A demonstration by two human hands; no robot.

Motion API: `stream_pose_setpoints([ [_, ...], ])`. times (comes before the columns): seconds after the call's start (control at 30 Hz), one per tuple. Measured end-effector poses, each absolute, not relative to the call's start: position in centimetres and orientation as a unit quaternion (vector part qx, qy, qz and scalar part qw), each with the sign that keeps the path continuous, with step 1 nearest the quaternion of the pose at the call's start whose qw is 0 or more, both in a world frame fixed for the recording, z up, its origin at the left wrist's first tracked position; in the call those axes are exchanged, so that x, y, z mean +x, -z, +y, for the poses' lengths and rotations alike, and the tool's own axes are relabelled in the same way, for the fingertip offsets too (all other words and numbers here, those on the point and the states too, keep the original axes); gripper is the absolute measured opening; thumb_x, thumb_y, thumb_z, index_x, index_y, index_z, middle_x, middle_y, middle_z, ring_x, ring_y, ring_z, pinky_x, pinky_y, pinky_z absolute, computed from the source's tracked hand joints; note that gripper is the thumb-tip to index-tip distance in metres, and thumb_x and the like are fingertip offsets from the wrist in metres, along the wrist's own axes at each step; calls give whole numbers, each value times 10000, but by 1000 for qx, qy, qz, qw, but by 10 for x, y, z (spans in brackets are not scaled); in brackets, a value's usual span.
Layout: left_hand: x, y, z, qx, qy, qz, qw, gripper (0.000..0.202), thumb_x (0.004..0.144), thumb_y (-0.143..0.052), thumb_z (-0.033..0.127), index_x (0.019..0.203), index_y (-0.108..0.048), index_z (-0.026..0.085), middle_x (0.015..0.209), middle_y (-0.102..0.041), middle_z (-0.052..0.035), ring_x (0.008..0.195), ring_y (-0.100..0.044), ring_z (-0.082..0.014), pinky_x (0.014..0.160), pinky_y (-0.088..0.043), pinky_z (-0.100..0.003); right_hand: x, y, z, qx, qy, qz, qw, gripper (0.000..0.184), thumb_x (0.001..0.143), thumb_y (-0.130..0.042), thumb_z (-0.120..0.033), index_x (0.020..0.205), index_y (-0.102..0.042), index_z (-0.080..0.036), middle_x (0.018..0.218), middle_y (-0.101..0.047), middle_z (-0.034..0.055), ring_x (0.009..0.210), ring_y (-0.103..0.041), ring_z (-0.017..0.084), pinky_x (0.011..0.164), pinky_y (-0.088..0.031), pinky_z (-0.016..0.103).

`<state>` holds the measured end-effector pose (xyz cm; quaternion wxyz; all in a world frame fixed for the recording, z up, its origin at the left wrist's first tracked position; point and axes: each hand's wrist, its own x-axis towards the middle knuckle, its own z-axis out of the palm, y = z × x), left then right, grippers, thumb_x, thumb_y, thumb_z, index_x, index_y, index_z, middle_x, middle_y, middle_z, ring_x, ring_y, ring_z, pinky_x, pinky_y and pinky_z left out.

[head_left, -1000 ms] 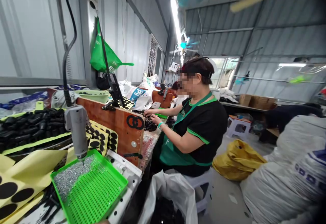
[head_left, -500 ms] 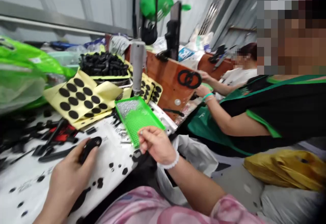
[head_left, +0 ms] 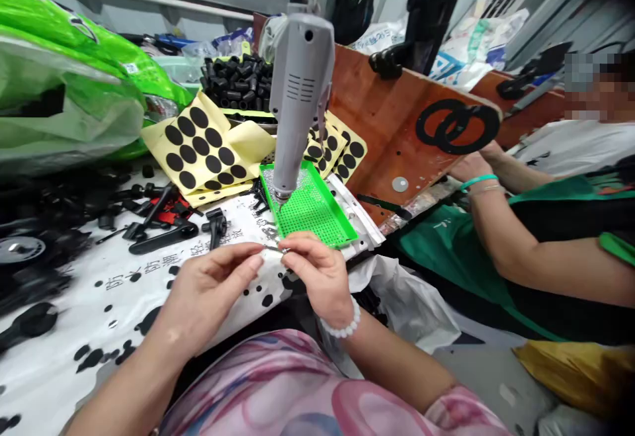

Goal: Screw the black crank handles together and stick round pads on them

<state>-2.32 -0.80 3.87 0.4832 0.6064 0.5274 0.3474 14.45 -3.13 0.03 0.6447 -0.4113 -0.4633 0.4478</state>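
Observation:
In front of me, my left hand (head_left: 213,290) is closed, pinching one end of a thin metal screw (head_left: 272,249) between thumb and fingertips. My right hand (head_left: 320,277), a white bead bracelet at its wrist, pinches the other end. A small shiny bit shows at the right fingertips, too small to name. Just beyond the hands lies a green tray (head_left: 337,227) with small metal pieces at its far end. A grey electric screwdriver (head_left: 300,92) hangs over that tray, tip down. On the table beyond my left hand is a black plastic clamp-like part (head_left: 217,224).
Yellow sheets of black round stickers (head_left: 198,148) lie behind the tray. Black plastic parts crowd the left, beside a green bag (head_left: 94,59). A box of black sleeves (head_left: 238,82) stands farther back. At right, a co-worker's arm (head_left: 526,231) is beside a brown board (head_left: 377,112).
My left hand has let go of the black part, which is now on the table, and has come over to my right hand. Both now pinch the screw. The view has shifted.

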Motion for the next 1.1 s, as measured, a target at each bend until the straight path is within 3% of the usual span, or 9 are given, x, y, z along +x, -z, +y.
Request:
stream_pose_setpoints([
  [0.1,-12,-37,-11,507,-348,456,643,279,698,-701,420,807,-744,167,593,-650,-30,564,-548,-143,566,-451,-246,140,-1,-38,-409,-305,-590,626,238,807,-633,-137,973,-719,-284,1019,-606,37,984,-578,138,892,-480,290],
  [0.23,-10,-28,-15,411,-356,414,730,202,671,-754,347,737,-743,156,568,-637,-20,521,-513,-101,507,-408,-203,138,1,-42,-398,-275,-631,607,232,828,-613,-139,993,-711,-269,1026,-601,57,969,-594,151,881,-505,310],
  [0.4,-14,-22,-18,403,-361,423,727,161,665,-774,305,731,-748,160,589,-647,-10,534,-502,-73,527,-401,-169,137,5,-42,-394,-271,-646,594,255,856,-558,-117,1037,-689,-239,1055,-626,78,973,-616,155,875,-511,313],
  [0.6,-13,-17,-18,396,-350,431,731,175,677,-763,327,690,-736,154,578,-621,-7,524,-486,-75,530,-398,-182,129,6,-45,-414,-235,-625,619,118,828,-587,-117,869,-660,-201,837,-626,46,820,-617,144,745,-518,281],
  [0.83,-21,-12,-16,369,-375,469,710,242,651,-793,341,788,-738,149,635,-661,-18,540,-522,-75,528,-421,-168,157,6,-21,-492,-164,-584,625,99,887,-492,-191,810,-554,-191,812,-576,39,805,-575,147,732,-483,296],
  [0.97,-28,-14,-15,327,-391,434,743,243,635,-813,301,818,-734,162,772,-717,-44,569,-577,-80,560,-470,-174,186,2,7,-540,-124,-603,574,76,867,-521,-216,845,-588,-189,813,-589,38,789,-578,151,729,-475,300],
  [1.1,-31,-16,-15,307,-391,427,755,250,619,-824,259,826,-733,154,790,-728,-55,570,-600,-87,569,-490,-182,197,1,20,-547,-110,-644,523,113,844,-522,-187,824,-633,-184,819,-611,48,824,-585,175,780,-462,336],
])
